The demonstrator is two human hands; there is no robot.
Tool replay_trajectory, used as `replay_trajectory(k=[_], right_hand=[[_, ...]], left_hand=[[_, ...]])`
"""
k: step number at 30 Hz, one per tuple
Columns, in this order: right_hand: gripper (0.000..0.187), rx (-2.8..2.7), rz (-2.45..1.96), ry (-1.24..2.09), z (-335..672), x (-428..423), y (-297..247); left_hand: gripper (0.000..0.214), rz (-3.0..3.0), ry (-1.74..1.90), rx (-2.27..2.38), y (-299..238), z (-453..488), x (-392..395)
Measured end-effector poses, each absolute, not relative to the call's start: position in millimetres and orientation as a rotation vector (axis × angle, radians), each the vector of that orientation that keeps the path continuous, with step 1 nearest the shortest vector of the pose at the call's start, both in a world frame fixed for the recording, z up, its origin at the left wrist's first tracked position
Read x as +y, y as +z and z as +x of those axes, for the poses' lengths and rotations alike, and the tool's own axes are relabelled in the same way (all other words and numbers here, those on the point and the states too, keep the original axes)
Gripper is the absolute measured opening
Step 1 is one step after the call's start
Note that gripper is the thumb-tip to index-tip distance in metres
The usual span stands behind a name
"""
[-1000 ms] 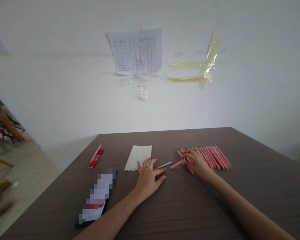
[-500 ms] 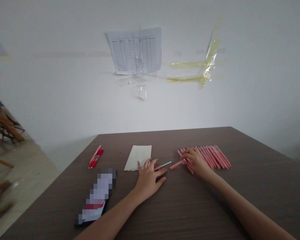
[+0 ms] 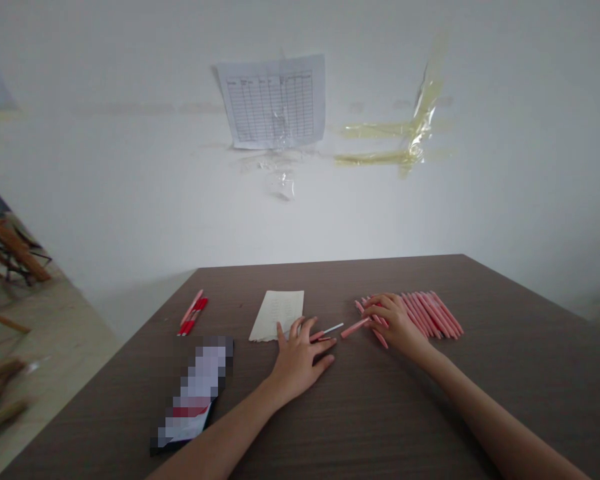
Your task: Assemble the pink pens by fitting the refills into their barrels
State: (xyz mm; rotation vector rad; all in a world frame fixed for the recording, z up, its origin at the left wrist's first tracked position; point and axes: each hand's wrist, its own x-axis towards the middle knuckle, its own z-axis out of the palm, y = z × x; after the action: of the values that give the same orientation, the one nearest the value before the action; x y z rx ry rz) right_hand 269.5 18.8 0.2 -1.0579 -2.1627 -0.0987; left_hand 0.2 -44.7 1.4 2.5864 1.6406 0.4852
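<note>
My left hand (image 3: 300, 360) lies flat on the brown table (image 3: 360, 413), fingers spread, its fingertips touching a thin white-and-red pen refill (image 3: 329, 331). Just beyond it lies a small sheet of paper (image 3: 278, 314). My right hand (image 3: 393, 321) rests on the near end of a row of several pink pens (image 3: 433, 312), fingers curled over them. One pink pen barrel (image 3: 355, 327) lies apart, pointing from my right fingers toward the refill; whether the fingers pinch it is unclear.
Two or three red pens (image 3: 193, 314) lie at the table's far left. A dark packet with a blurred label (image 3: 193, 399) sits near the left front. A printed form (image 3: 274, 101) and yellowed tape (image 3: 410, 130) hang on the white wall. Wooden furniture (image 3: 10, 257) stands left.
Almost nothing differs; my left hand has slid a touch forward and right, and both hands stay on the table.
</note>
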Motion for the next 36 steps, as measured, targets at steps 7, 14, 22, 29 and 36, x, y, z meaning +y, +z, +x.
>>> replay_trajectory(k=[7, 14, 22, 29, 36], right_hand=[[0.010, -2.167, -1.057, -0.096, 270.2, 19.9, -0.4], [0.008, -2.161, -1.056, -0.085, 270.2, 19.1, -0.2], [0.010, -2.179, -1.068, -0.118, 269.9, 18.7, 2.1], [0.010, -2.172, -1.052, -0.082, 270.2, 18.6, 0.2], [0.009, -2.186, -1.069, -0.095, 270.4, 21.9, -5.6]], left_hand=[[0.034, 2.587, 0.478, 1.643, 1.8, 1.0, -45.1], [0.035, 2.577, 0.466, 1.643, 1.3, 1.5, -44.6], [0.036, 2.566, 0.446, 1.647, 5.2, 2.3, -45.9], [0.040, 2.566, 0.460, 1.646, 1.4, 1.4, -44.0], [0.039, 2.574, 0.444, 1.651, 2.0, 1.2, -43.7]])
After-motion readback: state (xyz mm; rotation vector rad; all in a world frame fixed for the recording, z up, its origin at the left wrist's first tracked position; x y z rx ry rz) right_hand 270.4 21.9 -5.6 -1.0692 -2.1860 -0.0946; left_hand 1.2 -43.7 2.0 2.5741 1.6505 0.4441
